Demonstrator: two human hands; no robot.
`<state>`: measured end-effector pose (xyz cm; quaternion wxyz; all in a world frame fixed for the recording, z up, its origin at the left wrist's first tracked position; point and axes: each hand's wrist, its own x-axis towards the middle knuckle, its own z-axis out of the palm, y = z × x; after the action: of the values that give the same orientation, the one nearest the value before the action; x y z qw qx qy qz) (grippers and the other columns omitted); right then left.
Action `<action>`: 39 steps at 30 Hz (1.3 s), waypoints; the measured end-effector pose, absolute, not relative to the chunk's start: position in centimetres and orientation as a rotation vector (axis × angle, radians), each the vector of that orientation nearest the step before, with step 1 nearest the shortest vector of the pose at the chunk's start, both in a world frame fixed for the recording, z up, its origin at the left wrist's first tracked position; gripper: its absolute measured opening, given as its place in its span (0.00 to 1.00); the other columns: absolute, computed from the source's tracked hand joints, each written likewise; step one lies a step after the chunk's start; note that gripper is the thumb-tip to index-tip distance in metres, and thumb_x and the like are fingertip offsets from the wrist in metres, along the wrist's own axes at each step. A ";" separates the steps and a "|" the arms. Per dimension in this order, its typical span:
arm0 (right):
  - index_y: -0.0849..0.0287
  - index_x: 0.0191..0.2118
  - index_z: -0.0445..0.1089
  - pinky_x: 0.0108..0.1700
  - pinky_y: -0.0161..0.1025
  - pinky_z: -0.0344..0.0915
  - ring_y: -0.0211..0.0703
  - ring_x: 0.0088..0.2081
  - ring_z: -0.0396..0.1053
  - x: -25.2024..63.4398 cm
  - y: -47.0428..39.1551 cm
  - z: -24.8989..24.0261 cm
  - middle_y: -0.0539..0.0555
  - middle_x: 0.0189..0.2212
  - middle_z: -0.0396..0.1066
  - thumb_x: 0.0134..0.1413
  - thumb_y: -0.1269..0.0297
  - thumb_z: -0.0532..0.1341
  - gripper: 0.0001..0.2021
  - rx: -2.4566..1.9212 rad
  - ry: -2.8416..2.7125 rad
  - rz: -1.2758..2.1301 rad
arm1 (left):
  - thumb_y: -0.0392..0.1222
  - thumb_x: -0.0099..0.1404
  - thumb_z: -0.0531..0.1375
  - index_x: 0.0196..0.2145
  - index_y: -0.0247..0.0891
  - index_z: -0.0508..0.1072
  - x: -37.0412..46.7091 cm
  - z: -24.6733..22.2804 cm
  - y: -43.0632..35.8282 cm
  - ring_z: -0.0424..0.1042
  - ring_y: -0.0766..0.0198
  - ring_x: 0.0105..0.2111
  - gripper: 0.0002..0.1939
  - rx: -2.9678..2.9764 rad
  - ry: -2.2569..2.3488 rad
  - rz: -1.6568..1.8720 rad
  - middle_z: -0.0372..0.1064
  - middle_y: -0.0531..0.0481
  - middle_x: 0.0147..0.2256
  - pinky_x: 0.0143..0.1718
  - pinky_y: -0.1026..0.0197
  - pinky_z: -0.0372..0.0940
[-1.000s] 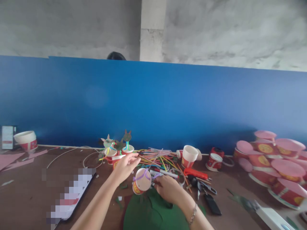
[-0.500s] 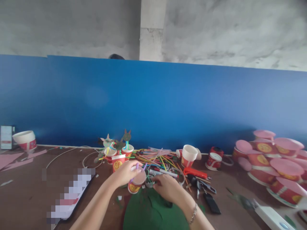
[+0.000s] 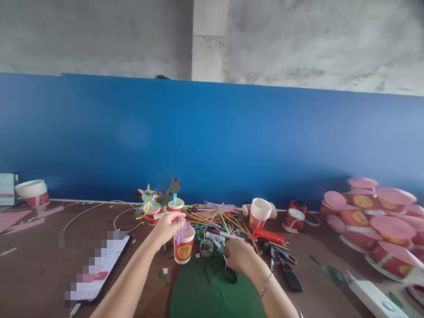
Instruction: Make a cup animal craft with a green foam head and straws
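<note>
My left hand (image 3: 170, 227) pinches a purple strip (image 3: 180, 232) at the rim of a red-and-white paper cup (image 3: 183, 250), which stands upright behind the green sheet (image 3: 212, 289). My right hand (image 3: 239, 256) is closed around dark-handled scissors (image 3: 231, 274), over the back right part of the green sheet; its fingers are partly hidden. A roll of clear tape (image 3: 206, 248) lies between the cup and my right hand. Cups with paper animal heads (image 3: 175, 186) stand just behind my left hand.
Colourful strips (image 3: 215, 213) and markers lie behind my hands. A red tool (image 3: 269, 236) and keys (image 3: 290, 277) are at right, near stacked pink-topped cups (image 3: 392, 227). A phone (image 3: 102, 269) lies at left, a glue gun (image 3: 376, 293) at front right.
My left hand has moved slightly left and up; the cup now stands more upright. My right hand has moved right and now has hold of the scissors.
</note>
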<state>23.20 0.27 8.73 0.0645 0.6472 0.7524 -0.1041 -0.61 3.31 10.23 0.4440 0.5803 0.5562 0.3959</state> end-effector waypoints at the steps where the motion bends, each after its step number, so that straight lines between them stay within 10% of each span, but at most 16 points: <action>1: 0.58 0.36 0.75 0.36 0.39 0.66 0.53 0.41 0.72 23.2 0.3 8.6 0.59 0.38 0.75 0.40 0.75 0.57 0.15 1.949 2.273 -0.313 | 0.45 0.52 0.61 0.44 0.31 0.72 -0.6 10.0 3.5 0.71 0.51 0.46 0.23 1.437 1.358 1.005 0.73 0.37 0.43 0.46 0.55 0.64; 33: 0.58 0.37 0.70 0.43 0.36 0.61 0.44 0.41 0.68 20.6 0.3 8.7 0.56 0.36 0.72 0.54 0.66 0.55 0.08 2.128 3.175 -0.530 | 0.44 0.49 0.65 0.43 0.34 0.74 0.3 9.9 3.0 0.73 0.57 0.37 0.22 1.214 1.170 0.999 0.76 0.45 0.36 0.40 0.59 0.62; 39: 0.51 0.59 0.53 0.58 0.52 0.47 0.55 0.57 0.54 18.6 -1.2 8.7 0.57 0.55 0.60 0.34 0.53 0.68 0.43 1.997 3.180 -0.572 | 0.44 0.50 0.64 0.43 0.35 0.74 1.8 11.6 1.3 0.72 0.57 0.39 0.21 1.253 1.113 1.059 0.75 0.46 0.37 0.43 0.58 0.62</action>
<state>18.56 -1.25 8.66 -0.3225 0.4977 0.7924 -0.1425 1.82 1.31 11.63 0.5476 0.5290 0.4698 0.4468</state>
